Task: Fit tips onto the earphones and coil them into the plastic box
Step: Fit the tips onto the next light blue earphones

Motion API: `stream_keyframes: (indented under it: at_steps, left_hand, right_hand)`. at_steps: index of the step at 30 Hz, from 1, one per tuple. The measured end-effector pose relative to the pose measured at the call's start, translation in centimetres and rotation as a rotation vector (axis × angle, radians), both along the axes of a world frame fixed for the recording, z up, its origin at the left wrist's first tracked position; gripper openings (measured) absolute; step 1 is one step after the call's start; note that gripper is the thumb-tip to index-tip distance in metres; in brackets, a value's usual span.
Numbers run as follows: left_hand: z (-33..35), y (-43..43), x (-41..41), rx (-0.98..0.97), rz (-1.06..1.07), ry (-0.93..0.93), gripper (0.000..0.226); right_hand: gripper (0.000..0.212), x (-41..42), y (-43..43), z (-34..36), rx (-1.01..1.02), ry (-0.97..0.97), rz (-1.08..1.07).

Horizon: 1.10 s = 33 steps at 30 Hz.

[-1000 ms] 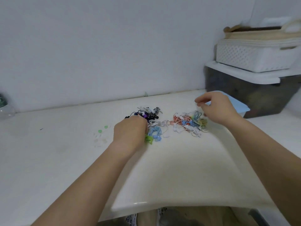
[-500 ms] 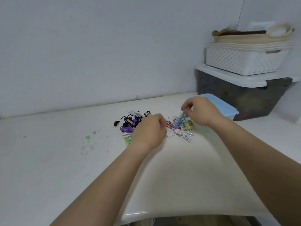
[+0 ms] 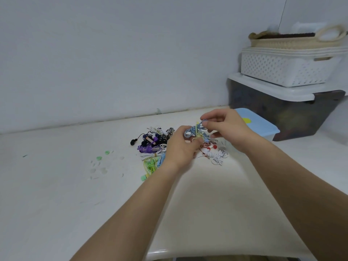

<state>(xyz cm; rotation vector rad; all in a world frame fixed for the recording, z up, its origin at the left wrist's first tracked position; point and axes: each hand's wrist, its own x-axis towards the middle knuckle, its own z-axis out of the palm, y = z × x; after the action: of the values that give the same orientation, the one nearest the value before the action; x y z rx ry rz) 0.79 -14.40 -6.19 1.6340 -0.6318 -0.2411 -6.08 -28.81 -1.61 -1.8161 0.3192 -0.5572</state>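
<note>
A tangle of blue and yellow-green earphones [image 3: 197, 131] hangs a little above the white table [image 3: 56, 185], held between both hands. My left hand [image 3: 180, 147] pinches its lower left part. My right hand [image 3: 226, 127] pinches its upper right loops. Below them lies a heap of earphones: purple and black ones [image 3: 150, 144], a green pair [image 3: 149, 166], and red and white ones [image 3: 214, 152]. The plastic box [image 3: 263, 127], lid light blue with a yellow spot, stands shut behind my right hand. Small green and clear ear tips [image 3: 101, 162] are scattered to the left.
A dark storage bin with a white lid [image 3: 282, 110] stands at the back right corner, bearing a white perforated basket [image 3: 286, 70] and a woven basket [image 3: 293, 39]. The wall runs close behind the heap. The table's front edge curves near my body.
Both hands have come together and lifted the blue and yellow-green tangle off the heap. My left hand left the purple and green earphones and moved right.
</note>
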Motion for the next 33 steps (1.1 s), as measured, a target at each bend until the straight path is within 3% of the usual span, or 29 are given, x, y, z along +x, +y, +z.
stream_keyframes:
  at_steps: [5, 8, 11, 14, 22, 26, 31, 33]
  left_hand:
    - [0.3, 0.7, 0.2, -0.168, -0.011, 0.23, 0.014]
    - [0.6, 1.1, 0.2, -0.251, 0.001, 0.344, 0.013]
    - [0.7, 1.2, 0.2, -0.286, -0.029, 0.437, 0.016]
    - [0.7, 1.4, 0.2, -0.241, -0.087, 0.474, 0.011]
    - [1.0, 1.8, 0.5, -0.105, -0.07, 0.496, 0.023]
    - [0.6, 2.0, 0.6, -0.075, -0.009, 0.384, 0.024]
    - [0.1, 3.0, 1.0, 0.116, 0.042, 0.063, 0.018]
    - [0.3, 3.4, 0.9, 0.167, 0.034, -0.018, 0.014]
  right_hand:
    - [0.032, 0.3, 0.5, -1.8, 0.078, 0.013, -0.04]
    - [0.033, 0.4, 1.3, -2.9, -0.131, 0.031, -0.236]
    - [0.028, 0.0, 2.5, -3.4, -0.315, -0.029, -0.164]
    - [0.035, -0.2, 3.3, -4.0, -0.524, -0.022, -0.045]
    - [0.032, 0.2, 3.3, -4.0, -0.644, 0.018, -0.068]
    - [0.026, -0.1, 3.2, -3.9, -0.586, 0.018, -0.053]
    - [0.01, -0.7, 2.7, -2.4, -0.239, -0.018, -0.121]
    - [0.018, -0.9, 2.5, -1.7, -0.084, -0.009, -0.137]
